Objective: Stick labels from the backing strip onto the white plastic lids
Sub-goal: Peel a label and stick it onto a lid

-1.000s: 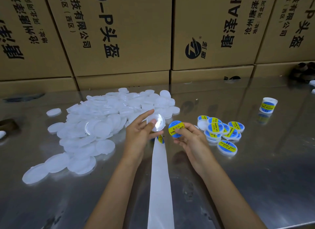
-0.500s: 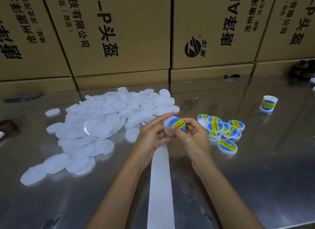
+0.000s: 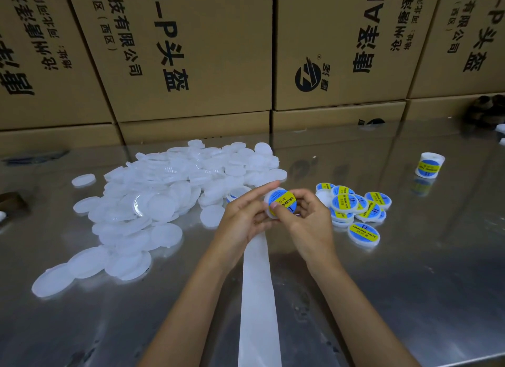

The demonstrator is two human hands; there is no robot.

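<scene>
My left hand (image 3: pixel 244 219) holds a white plastic lid (image 3: pixel 269 201) by its rim, above the middle of the table. A round blue-and-yellow label (image 3: pixel 282 201) lies on the lid's face, and the thumb and fingers of my right hand (image 3: pixel 306 219) press on it. The white backing strip (image 3: pixel 258 298) runs from under my hands to the near edge. A heap of bare white lids (image 3: pixel 153 202) spreads to the left. Several labelled lids (image 3: pixel 355 208) cluster to the right.
A steel table (image 3: pixel 410 284) carries everything. A small white jar (image 3: pixel 429 165) with the same label stands at the far right. Stacked cardboard boxes (image 3: pixel 191 66) wall off the back. A dark object (image 3: pixel 486 110) sits at the far right corner.
My right hand brought the peeled label from beside the lid onto its face. Both hands have closed together around the lid, and the label now lies flat on it.
</scene>
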